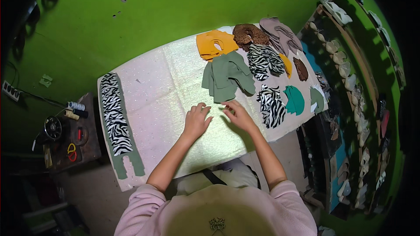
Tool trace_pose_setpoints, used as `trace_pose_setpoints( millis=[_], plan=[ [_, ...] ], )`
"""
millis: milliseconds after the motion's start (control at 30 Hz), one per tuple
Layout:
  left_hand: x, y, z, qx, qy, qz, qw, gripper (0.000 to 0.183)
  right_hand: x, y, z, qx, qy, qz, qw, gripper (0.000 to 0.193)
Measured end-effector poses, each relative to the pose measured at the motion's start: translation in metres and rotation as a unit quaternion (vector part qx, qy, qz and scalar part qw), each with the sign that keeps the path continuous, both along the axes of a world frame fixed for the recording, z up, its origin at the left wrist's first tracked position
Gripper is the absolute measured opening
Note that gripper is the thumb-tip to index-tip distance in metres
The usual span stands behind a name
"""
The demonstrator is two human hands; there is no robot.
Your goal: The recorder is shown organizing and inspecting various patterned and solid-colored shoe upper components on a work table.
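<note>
Both hands over the pale, glittery table (153, 83), near its middle. Left hand (197, 121) palm down, fingers loosely spread, nothing seen in it; underside hidden. Right hand (238, 116) half curled, thumb and fingers apart, no hold visible, though its palm is turned away and a thin scrap there could not be ruled out. Nearest to both: sage-green fabric pieces (223, 76), heaped just beyond the fingertips; they overlap, so count cannot be told. Behind these, mustard fabric pieces (208, 43) and leopard-print pieces (245, 32), lower layers covered. Zebra-print stack (264, 59) hides much of a yellow piece (286, 65). Teal pieces (294, 100) lie right of a second zebra-print pile (272, 107). Far left, zebra-print strip (116, 113) on green fabric (138, 161), which shows only at side and near end. Side table (94, 133) at left, dim: thread spools (76, 105), yellow-and-red handles (71, 152), blades unclear. Right rack (367, 78) crowded with pale shapes, lost in the dark rim. Rounded brownish form (192, 218) cut by lower edge, covering the torso; identity unclear
</note>
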State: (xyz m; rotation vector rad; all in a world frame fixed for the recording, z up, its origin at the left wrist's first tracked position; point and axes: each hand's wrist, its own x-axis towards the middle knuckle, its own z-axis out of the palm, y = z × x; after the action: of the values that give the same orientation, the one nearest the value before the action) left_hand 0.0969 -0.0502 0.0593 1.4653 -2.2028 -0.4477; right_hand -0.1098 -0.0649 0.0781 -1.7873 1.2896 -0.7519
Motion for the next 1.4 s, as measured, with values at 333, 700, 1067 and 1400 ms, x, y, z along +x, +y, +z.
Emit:
trace_pose_setpoints(
  millis=[333, 700, 1067, 1400],
  plan=[
    [-0.084, -0.051, -0.003, -0.009, 0.010, 0.090, 0.996, 0.035, -0.112, -0.074, -0.017, -0.077, 0.087, -0.016, 0.993, 0.024],
    [-0.100, -0.090, -0.017, -0.078, -0.039, 0.148, 0.985, 0.042, -0.119, -0.142, -0.035, -0.285, 0.275, -0.016, 0.918, 0.035],
    [-0.090, -0.101, -0.034, -0.122, -0.079, 0.142, 0.979, 0.026, -0.120, -0.163, -0.060, -0.354, 0.304, -0.016, 0.884, 0.027],
    [-0.092, -0.118, -0.006, -0.121, -0.024, 0.190, 0.974, 0.020, -0.116, -0.176, -0.047, -0.324, 0.159, -0.063, 0.931, 0.015]
  ],
)
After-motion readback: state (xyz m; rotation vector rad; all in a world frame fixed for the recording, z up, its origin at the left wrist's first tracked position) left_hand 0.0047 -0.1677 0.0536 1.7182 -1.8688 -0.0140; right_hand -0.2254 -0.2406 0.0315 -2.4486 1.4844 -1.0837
